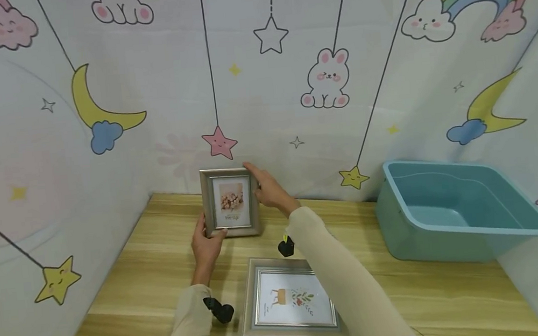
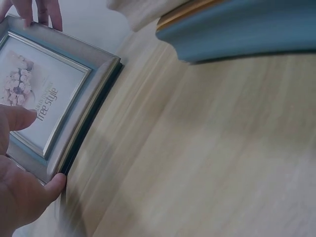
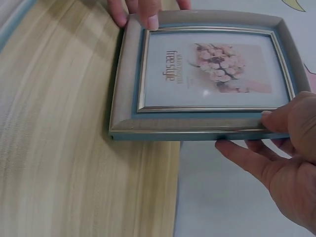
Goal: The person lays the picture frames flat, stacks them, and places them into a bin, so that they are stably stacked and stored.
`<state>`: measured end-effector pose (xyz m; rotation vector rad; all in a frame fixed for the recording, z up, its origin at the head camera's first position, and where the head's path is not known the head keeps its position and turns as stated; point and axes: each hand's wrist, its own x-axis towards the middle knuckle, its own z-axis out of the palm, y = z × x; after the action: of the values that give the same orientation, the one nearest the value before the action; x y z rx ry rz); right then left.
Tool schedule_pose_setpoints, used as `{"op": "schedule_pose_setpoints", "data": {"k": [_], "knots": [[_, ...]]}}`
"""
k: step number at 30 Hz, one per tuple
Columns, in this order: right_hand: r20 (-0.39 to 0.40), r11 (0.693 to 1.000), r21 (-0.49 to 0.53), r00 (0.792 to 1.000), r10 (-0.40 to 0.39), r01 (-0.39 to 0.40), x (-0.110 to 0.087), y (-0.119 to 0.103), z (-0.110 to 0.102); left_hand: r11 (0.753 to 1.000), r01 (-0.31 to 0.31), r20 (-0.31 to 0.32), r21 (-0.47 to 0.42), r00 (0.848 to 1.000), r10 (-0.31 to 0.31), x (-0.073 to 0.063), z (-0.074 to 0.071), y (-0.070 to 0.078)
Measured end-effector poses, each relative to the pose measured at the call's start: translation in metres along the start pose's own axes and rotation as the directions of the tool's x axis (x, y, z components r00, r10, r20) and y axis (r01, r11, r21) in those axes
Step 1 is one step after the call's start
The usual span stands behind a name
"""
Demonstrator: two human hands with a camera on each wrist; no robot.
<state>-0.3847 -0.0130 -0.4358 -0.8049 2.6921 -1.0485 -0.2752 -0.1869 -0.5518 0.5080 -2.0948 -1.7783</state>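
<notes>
Picture frame (image 1: 231, 201): held upright at the back of the desk (image 1: 130, 289), near the wall (image 1: 169, 91).
My left hand (image 1: 208, 249): parted only by the frame's thickness, pinching its lower left corner, thumb on the front.
My right hand (image 1: 273, 192): gripping the upper right side, thumb in front, fingers behind.
Frame stack (image 1: 291, 295): on the desk, nearer me.
</notes>
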Motion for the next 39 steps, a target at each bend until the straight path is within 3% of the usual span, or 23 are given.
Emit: {"op": "schedule_pose_setpoints", "data": {"k": [8,12,17,25,26,28,29,32,34,35,36,39], "knots": [[-0.084,0.999,0.035,0.996,-0.001,0.004,-0.009,0.007,0.005,0.996,-0.030,-0.005,-0.083,1.000,0.030,-0.002,0.005,-0.008],[-0.104,0.999,0.033,0.994,-0.025,0.029,-0.013,0.007,0.007,0.983,-0.023,0.014,-0.183,1.000,0.026,-0.002,0.004,-0.012],[-0.134,0.998,0.020,0.990,-0.053,0.056,-0.019,0.004,0.007,0.935,-0.025,-0.002,-0.353,1.000,0.026,-0.001,0.004,-0.011],[-0.225,0.988,0.060,0.966,-0.124,0.141,-0.026,-0.003,-0.002,0.842,-0.029,-0.126,-0.539,0.991,-0.047,-0.007,0.003,0.005],[-0.233,0.985,0.085,0.964,-0.128,0.151,-0.026,-0.004,-0.004,0.827,-0.016,-0.132,-0.562,0.989,-0.071,-0.008,0.004,0.008],[-0.251,0.979,0.117,0.959,-0.132,0.165,-0.029,-0.006,-0.006,0.773,0.018,-0.129,-0.634,0.983,-0.128,-0.010,0.004,0.014],[-0.258,0.977,0.129,0.957,-0.130,0.167,-0.030,-0.007,-0.007,0.726,0.032,-0.118,-0.687,0.981,-0.154,-0.012,0.004,0.017],[-0.274,0.973,0.170,0.956,-0.107,0.158,-0.036,-0.013,-0.010,0.553,0.089,-0.031,-0.829,0.979,-0.203,-0.017,0.002,0.027],[-0.278,0.973,0.186,0.957,-0.079,0.134,-0.041,-0.020,-0.012,0.473,0.128,0.029,-0.872,0.977,-0.212,-0.021,-0.001,0.034],[-0.278,0.970,0.208,0.958,-0.064,0.125,-0.043,-0.023,-0.013,0.450,0.145,0.052,-0.881,0.976,-0.212,-0.024,-0.002,0.037],[-0.282,0.966,0.229,0.958,-0.053,0.121,-0.046,-0.026,-0.014,0.444,0.161,0.071,-0.881,0.974,-0.213,-0.026,-0.003,0.041],[-0.297,0.946,0.298,0.954,-0.037,0.130,-0.051,-0.035,-0.019,0.480,0.183,0.096,-0.858,0.975,-0.199,-0.033,-0.008,0.052]]}}
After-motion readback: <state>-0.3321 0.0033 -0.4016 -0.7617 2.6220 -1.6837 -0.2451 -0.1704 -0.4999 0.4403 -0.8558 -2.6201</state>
